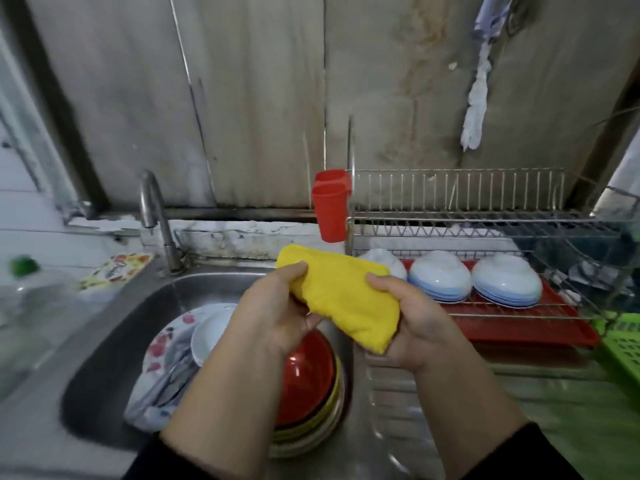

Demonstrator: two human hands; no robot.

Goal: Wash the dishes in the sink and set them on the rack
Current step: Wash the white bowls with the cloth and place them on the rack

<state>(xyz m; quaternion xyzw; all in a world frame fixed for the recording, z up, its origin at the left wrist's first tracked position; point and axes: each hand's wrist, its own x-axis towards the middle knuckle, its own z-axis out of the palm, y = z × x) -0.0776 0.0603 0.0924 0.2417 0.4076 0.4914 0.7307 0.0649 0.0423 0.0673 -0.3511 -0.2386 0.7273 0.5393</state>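
step: readying cloth, washing not begun | hands: my left hand (pixel 277 306) and right hand (pixel 412 317) both grip the yellow cloth (pixel 349 299) | dishes (pixel 304 372): stacked in sink (pixel 114 327) below my hands | rack (pixel 485 216): beyond my right hand | next: probably wet cloth, lift a dish

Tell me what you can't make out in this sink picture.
Head view only:
- Stack under the glossy red bowl: the left hand and forearm cover its left side, so the count is unclear.
- Clear plastic bottle with green cap: blurred, label unreadable.
- Lime green slatted basket: cut off by the right edge.
- Folded yellow cloth: the far side is unseen.
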